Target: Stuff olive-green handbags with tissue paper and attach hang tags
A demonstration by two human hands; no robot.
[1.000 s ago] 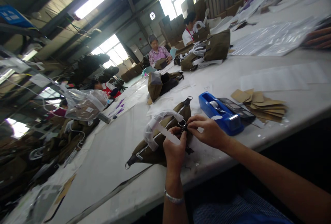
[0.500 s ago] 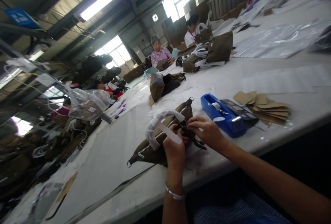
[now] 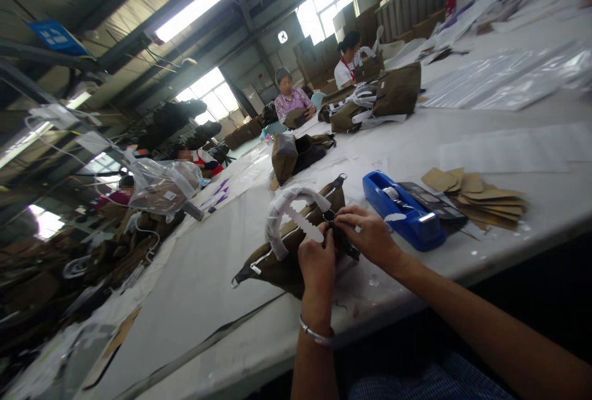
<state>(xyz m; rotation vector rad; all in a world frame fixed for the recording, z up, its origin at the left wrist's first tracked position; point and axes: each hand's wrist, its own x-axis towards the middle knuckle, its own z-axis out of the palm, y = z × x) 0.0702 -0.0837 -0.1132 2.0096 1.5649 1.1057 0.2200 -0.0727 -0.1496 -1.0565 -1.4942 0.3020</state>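
An olive bag with a zip lies tilted on the table in front of me, a metal ring at each end. White wrapping covers its curved handle, and a white strip with a wavy edge runs from there to my fingers. My left hand is closed on the bag's side beside a dark metal ring. Opposite it, my right hand pinches the dark strap at that ring. The fingertips partly hide what they grip.
A blue tape dispenser stands right of my right hand, with brown card pieces beyond it. Further off are more olive bags and clear plastic sheets. Co-workers sit along the table's far side.
The view has shifted slightly. My left fingers have moved up closer to the ring, and the strip's end now meets my left thumb. My right hand keeps its pinch by the ring.
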